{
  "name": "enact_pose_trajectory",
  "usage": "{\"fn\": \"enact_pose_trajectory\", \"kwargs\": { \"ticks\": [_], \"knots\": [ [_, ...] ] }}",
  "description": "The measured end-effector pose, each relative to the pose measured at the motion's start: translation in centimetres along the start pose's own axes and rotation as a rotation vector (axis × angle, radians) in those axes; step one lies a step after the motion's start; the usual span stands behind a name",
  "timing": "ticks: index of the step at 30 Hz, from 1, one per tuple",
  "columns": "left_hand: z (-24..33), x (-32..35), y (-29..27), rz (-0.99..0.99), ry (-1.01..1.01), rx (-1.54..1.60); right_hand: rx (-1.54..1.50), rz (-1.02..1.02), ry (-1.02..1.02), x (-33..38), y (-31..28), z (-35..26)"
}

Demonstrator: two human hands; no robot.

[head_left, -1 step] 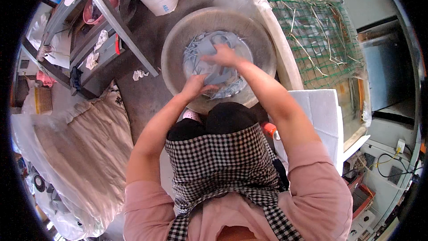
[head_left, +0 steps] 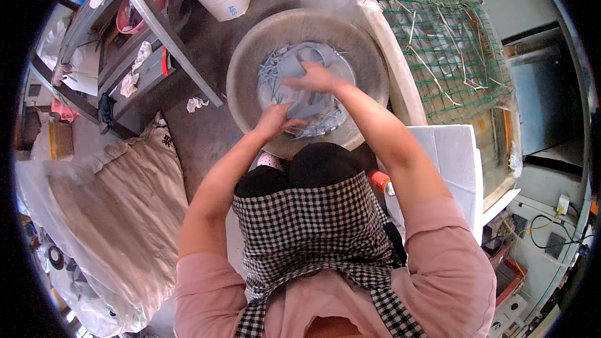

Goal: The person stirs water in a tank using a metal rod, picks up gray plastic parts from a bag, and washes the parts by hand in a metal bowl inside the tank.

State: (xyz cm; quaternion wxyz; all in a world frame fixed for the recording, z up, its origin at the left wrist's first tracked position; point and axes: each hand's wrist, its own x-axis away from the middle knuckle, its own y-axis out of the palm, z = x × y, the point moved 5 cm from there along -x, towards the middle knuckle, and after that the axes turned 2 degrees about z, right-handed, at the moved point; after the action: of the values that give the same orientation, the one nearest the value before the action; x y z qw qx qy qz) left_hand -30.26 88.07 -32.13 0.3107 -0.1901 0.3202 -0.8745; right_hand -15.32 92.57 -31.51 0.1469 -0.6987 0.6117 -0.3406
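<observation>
Below me, seen from the head camera, a wide round metal basin (head_left: 247, 62) sits on the floor holding grey-blue fabric (head_left: 300, 97) in water. Both my hands are inside the basin: my left hand (head_left: 274, 120) grips the fabric at the near side, and my right hand (head_left: 316, 77) presses, fingers curled, on the fabric at the centre. Right of the basin lies a green mesh frame (head_left: 451, 50).

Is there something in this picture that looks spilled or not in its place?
Yes. A crumpled white scrap lies on the bare floor left of the round basin, apart from everything else. Both hands, left hand and right hand, are inside the basin on grey pieces; nothing spilled there.
</observation>
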Motion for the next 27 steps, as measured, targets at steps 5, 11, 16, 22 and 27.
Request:
{"fn": "enact_pose_trajectory", "kwargs": {
  "ticks": [5,11,16,22,27],
  "knots": [
    [-1.3,0.6,-1.2,0.093,-0.106,0.289,-0.317,0.093,-0.057,1.2,-2.7,2.7],
    [-0.6,0.3,-2.9,0.234,-0.232,0.563,-0.043,0.28,-0.268,5.4,-2.7,3.0],
    [2.6,-1.0,-4.6,0.198,-0.318,0.817,-0.155,0.403,-0.188,4.5,-4.3,3.0],
    [2.4,2.9,-7.6,0.208,-0.345,0.819,-0.135,0.254,-0.123,4.5,-3.8,-1.6],
    [6.4,5.1,-9.5,0.624,0.167,0.223,-0.493,-0.008,-0.227,7.6,-4.1,-4.5]
  ]
}}
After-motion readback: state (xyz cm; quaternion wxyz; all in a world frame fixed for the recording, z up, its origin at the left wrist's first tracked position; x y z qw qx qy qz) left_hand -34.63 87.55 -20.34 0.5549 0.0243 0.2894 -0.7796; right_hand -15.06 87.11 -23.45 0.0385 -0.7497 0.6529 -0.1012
